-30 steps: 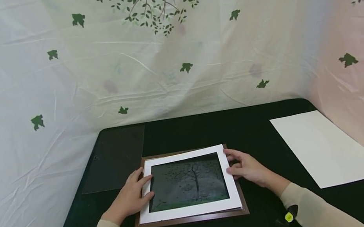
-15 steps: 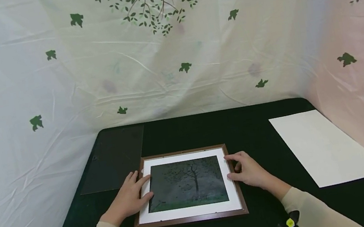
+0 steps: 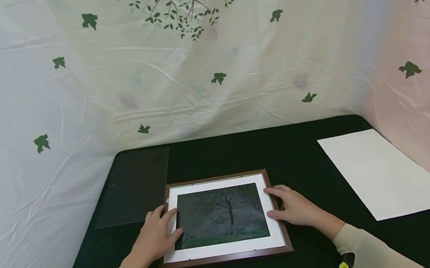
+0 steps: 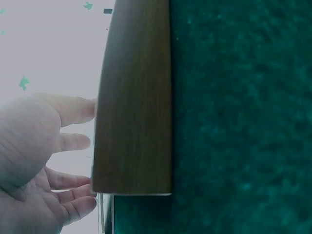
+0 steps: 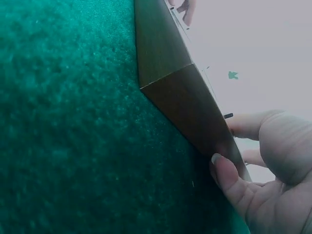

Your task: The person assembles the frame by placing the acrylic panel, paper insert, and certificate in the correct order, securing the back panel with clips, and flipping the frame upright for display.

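Note:
A brown wooden picture frame lies on the dark green table with small tabs along its inner edge. A white mat sits inside it, around a dark picture of a tree. My left hand rests on the left side, with thumb and index fingertips on the mat and other fingers at the frame's outer edge. On the right side, my right hand touches the mat with thumb and index finger. In the right wrist view, one finger lies against the frame's outer side. Neither hand grips anything.
A clear, dark-looking sheet lies at the table's back left. On the right lies a large white board, its edge near the table's right side. A pale curtain with leaf prints surrounds the table.
The mat and picture, tilted and overlapping the frame's right side a second ago, now lie flat inside it. My right hand has moved slightly nearer me; the left has barely moved.

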`<state>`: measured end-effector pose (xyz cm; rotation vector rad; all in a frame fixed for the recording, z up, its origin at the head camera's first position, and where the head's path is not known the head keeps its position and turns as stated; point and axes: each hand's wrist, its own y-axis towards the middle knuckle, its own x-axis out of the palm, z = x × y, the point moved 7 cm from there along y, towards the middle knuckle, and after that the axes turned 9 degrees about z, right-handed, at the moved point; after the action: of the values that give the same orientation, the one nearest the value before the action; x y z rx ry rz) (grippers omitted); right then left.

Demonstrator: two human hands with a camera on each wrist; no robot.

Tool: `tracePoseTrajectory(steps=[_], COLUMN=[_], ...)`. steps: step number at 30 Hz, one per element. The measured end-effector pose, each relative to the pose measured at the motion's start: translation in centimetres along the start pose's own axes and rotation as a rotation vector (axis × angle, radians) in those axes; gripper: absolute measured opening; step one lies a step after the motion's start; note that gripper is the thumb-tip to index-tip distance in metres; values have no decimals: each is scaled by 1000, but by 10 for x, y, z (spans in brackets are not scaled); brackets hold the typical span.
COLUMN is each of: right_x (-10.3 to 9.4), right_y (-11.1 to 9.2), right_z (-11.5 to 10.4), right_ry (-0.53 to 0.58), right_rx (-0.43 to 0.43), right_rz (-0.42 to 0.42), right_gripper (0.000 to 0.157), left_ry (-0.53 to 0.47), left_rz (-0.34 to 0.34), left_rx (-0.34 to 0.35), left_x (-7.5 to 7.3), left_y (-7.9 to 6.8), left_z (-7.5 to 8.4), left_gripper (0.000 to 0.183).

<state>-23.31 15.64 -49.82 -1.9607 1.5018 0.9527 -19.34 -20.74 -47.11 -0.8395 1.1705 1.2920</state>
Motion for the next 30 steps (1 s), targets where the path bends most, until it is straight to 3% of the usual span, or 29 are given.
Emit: tracePoseTrajectory(steps=[19,30], right_x=[3,-5], right_y=[-2,0], right_z=[-1,4], right_ry=[39,78], right_rx=[39,49], right_rz=[32,45], right_gripper=[61,62], left_ry=[-29,-16], left_rz=[73,108], left_rx=[-96,-73], left_x=[1,3], left_y=[-5,7], left_z=[1,14], left_gripper=[54,53])
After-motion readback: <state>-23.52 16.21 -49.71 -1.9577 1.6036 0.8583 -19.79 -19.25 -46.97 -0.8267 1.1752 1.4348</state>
